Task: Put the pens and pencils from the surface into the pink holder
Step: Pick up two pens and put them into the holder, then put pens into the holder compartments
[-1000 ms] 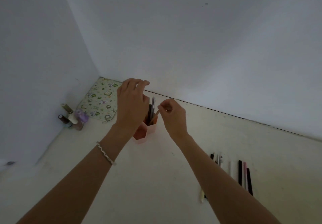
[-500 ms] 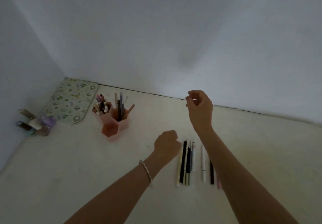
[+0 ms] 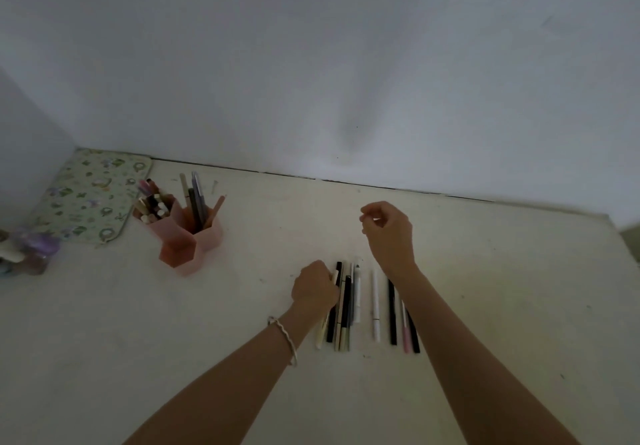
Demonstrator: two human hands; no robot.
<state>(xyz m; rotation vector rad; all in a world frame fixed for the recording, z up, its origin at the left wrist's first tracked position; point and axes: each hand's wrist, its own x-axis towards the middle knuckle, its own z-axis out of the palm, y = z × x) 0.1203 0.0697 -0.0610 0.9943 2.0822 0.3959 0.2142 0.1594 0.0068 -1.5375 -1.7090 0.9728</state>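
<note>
The pink holder [image 3: 212,237], made of hexagonal cups, stands at the back left with several pens and pencils [image 3: 196,202] upright in it. A row of pens lies on the cream surface in the middle, among them a white pen [image 3: 375,306], a black pen [image 3: 392,313] and a pink pen [image 3: 405,335]. My left hand [image 3: 314,287] rests at the row's left end, fingers curled round a cream pen [image 3: 320,335]. My right hand [image 3: 389,233] hovers above the row's far end, fingers curled, thumb against fingertip, holding nothing.
A floral pouch [image 3: 90,198] lies in the back left corner. Small bottles [image 3: 29,250] stand at the left edge. Walls close off the back and left. The surface ends at its right edge [image 3: 623,240].
Both hands left the holder and came to the row of pens. My left hand has come down onto the cream pen; my right hand stays raised, and the view has swung right.
</note>
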